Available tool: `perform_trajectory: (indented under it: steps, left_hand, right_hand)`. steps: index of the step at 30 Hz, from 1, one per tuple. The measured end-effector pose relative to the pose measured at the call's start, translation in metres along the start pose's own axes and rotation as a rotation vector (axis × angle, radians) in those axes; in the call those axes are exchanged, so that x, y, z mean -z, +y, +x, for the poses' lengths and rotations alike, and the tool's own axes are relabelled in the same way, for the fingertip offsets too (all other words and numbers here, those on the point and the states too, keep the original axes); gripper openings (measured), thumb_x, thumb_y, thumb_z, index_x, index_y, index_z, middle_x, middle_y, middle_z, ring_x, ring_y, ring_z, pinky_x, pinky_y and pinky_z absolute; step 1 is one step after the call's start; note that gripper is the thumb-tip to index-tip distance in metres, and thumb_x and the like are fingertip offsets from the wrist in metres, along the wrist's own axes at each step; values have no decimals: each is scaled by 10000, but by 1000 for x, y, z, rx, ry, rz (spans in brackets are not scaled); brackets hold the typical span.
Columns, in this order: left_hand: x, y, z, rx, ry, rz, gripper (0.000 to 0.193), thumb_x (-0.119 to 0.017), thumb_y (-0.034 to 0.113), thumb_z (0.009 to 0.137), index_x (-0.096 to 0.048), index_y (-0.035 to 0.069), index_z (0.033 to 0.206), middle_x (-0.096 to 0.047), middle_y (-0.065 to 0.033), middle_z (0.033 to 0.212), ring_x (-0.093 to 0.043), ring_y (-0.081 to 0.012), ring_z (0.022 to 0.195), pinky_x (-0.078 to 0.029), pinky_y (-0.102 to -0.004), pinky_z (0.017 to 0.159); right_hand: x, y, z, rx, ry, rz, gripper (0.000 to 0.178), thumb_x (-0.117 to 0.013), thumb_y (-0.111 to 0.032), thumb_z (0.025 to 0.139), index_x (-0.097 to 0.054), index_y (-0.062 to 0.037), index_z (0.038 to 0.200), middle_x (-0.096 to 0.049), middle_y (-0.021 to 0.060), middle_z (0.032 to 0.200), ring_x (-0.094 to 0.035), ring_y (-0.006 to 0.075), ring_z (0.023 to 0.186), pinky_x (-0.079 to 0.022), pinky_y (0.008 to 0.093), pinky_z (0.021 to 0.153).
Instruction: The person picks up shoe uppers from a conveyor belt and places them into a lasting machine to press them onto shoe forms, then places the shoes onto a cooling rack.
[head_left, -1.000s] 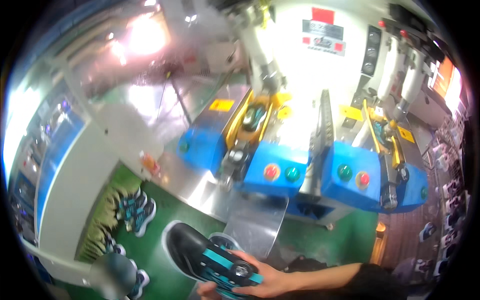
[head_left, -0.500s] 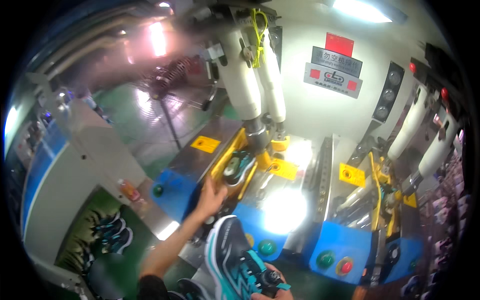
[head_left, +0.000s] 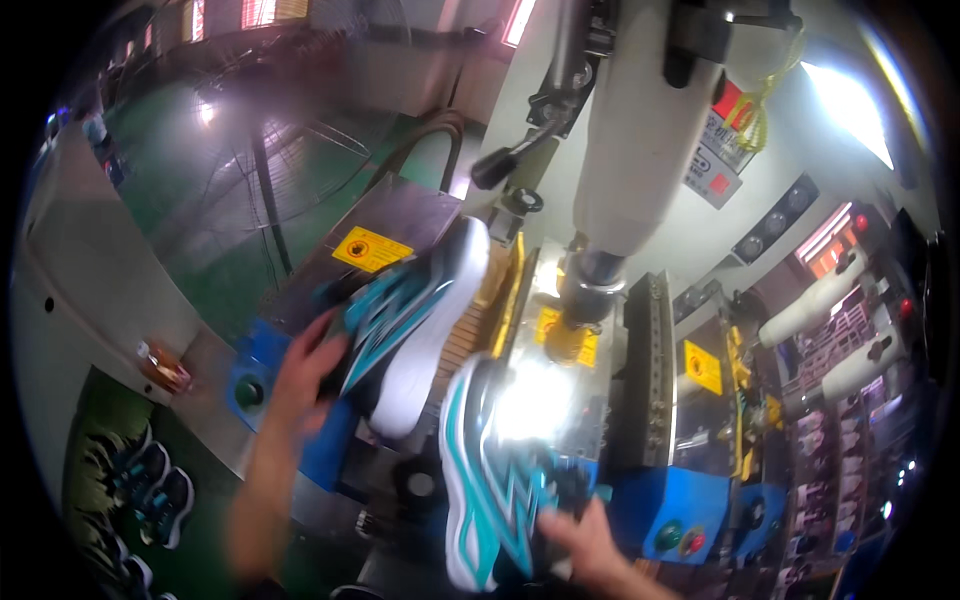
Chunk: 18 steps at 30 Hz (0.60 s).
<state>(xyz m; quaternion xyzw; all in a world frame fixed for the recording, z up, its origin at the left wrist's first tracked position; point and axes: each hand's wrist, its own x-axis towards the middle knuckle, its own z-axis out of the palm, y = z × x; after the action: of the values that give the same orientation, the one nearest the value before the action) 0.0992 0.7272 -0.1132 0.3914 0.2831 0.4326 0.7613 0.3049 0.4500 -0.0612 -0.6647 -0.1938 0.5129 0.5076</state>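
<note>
My left hand (head_left: 312, 365) is closed round a black and teal sneaker (head_left: 400, 320), tilted with its white sole turned to the right. This shoe is held up over the left station of a pressing machine, beside its yellow-edged slot (head_left: 512, 290). Lower and nearer, my right hand (head_left: 585, 540) grips a second sneaker (head_left: 480, 490) of the same kind by its collar and lace side. The second shoe's toe points away from me, and its white and teal sole edge faces left. Some of the left fingers are hidden behind the shoe.
A thick white press cylinder (head_left: 640, 130) hangs above the station. Blue housings with buttons (head_left: 672, 520) line the machine's front, and a second station stands at right. More sneakers (head_left: 170, 505) lie on a green surface at lower left, below a small bottle (head_left: 163, 367).
The sneaker that sat in the left slot is now lifted out in my left hand. My right hand still holds its shoe. The view has swung left and closer.
</note>
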Motion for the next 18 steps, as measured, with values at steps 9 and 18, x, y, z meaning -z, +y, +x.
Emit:
perform_trajectory:
  steps: [9,18]
  left_hand:
    - [156,-42,-309,-376,732,1184,626,-710,201,734,-490,-98,1239,-488,-308,1272,-477,-476,1169,-382,-509,1005]
    - [62,-209,-358,271,756,890,568,-733,231,740,-542,-38,1202,-569,-272,1188,-549,-392,1110,-444,-418,929]
  right_hand:
    - [-120,-105,244,75,381,-292,401,-640,-200,827,-511,103,1056,-638,204,928,-681,300,782,-564,405,668]
    - [-99,-68,309,188,296,-562,673,-689,-301,717,-424,126,1163,-566,292,1126,-584,371,1055,-466,387,897]
